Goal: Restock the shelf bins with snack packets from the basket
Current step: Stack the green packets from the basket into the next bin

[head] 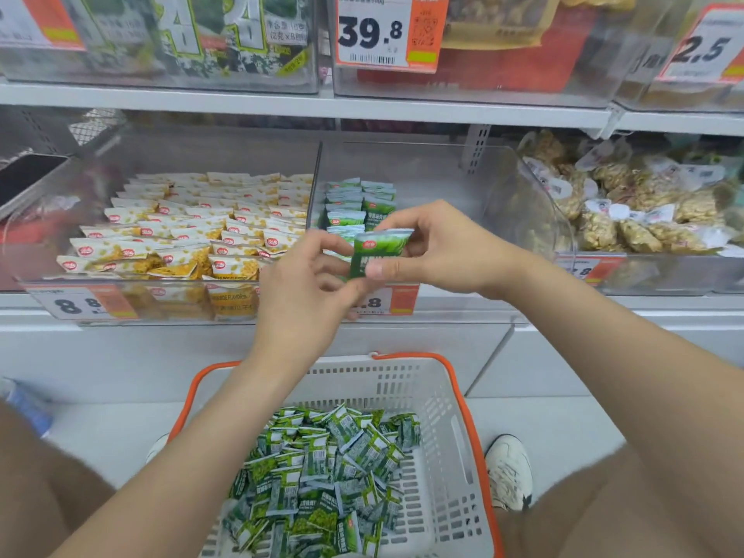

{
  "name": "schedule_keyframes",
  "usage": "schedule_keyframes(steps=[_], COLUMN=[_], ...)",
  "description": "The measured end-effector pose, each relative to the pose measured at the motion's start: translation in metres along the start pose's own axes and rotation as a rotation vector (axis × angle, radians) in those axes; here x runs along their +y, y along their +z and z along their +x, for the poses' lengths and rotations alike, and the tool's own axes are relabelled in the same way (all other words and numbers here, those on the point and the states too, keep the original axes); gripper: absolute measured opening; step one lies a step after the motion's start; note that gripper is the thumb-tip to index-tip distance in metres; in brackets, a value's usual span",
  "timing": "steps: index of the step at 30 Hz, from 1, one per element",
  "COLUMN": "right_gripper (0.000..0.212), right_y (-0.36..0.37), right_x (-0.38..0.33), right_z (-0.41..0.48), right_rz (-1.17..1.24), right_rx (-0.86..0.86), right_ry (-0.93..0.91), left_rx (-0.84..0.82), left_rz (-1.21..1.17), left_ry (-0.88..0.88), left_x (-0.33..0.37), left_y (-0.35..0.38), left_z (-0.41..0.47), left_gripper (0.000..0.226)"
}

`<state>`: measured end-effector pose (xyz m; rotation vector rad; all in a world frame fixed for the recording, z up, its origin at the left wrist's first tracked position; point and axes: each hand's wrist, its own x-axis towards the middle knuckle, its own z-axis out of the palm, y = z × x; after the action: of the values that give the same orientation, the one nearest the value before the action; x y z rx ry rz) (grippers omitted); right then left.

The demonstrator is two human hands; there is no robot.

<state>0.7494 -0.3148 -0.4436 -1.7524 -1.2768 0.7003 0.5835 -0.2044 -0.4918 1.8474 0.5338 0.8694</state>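
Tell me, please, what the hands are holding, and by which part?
One green packet. The right hand pinches it between its top and bottom edges; the left hand holds its left edge.

At centre the packet is glossy printed film, as are the packets lower down in the matt, perforated plastic basket, while the bins are clear shiny plastic, the shelf smooth white-painted metal, and the upper price tags paper.
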Motion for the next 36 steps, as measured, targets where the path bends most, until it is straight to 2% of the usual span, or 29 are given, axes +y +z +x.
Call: schedule_keyframes(steps=[3,5,7,10,14,16,19,21,23,25,27,29,33,35,36], right_gripper=[0.025,0.026,0.028,0.026,0.056,0.078,0.121,0.135,0.117,0.086,0.067,0.053,0.028,0.014,0.016], right_y=[-0.007,-0.013,-0.018,-0.020,-0.015,-0.011,-0.004,0.000,0.002,0.002,0.002,0.002,-0.001,-0.004,-0.003], right_x=[0.010,0.024,0.043,0.065,0.071,0.072,0.074,0.078,0.083,0.084,0.086,0.086,0.073,0.060,0.053], right_z=[0.021,0.040,0.061,0.090,0.123,0.136,0.150,0.157,0.159,0.157,0.151,0.143,0.127,0.117,0.111], right_rz=[0.077,0.042,-0.075,-0.189,-0.249,-0.329,-0.436,-0.419,-0.443,-0.458,-0.496,-0.562,-0.508,-0.613,-0.700], right_rx=[0.142,0.284,0.323,0.252,0.165,0.155,0.264,0.407,0.490,0.500,0.487,0.450,0.320,0.327,0.369], right_ry=[-0.002,0.086,0.217,0.383,0.565,0.618,0.609,0.614,0.624,0.632,0.633,0.634,0.625,0.544,0.459], left_rx=[0.239,0.300,0.257,0.122,0.079,0.088,0.084,0.082,0.082,0.089,0.096,0.099,0.089,0.080,0.080], left_rz=[0.370,0.520,0.630,0.752,0.795,0.795,0.796,0.806,0.817,0.817,0.808,0.789,0.756,0.732,0.714], left_ry=[0.291,0.365,0.369,0.317,0.285,0.287,0.295,0.298,0.302,0.309,0.314,0.323,0.360,0.373,0.382], left_x=[-0.007,-0.013,-0.024,-0.038,-0.044,-0.045,-0.047,-0.047,-0.048,-0.050,-0.052,-0.053,-0.052,-0.051,-0.050], left_y=[-0.001,0.000,0.001,0.001,0.004,0.005,0.004,0.005,0.005,0.005,0.005,0.004,-0.001,-0.006,-0.007], left_z=[0.011,0.020,0.029,0.040,0.040,0.039,0.040,0.040,0.040,0.040,0.039,0.039,0.038,0.036,0.035], left_gripper=[0.036,0.028,0.034,0.054,0.045,0.038,0.032,0.030,0.027,0.026,0.024,0.023,0.019,0.020,0.022])
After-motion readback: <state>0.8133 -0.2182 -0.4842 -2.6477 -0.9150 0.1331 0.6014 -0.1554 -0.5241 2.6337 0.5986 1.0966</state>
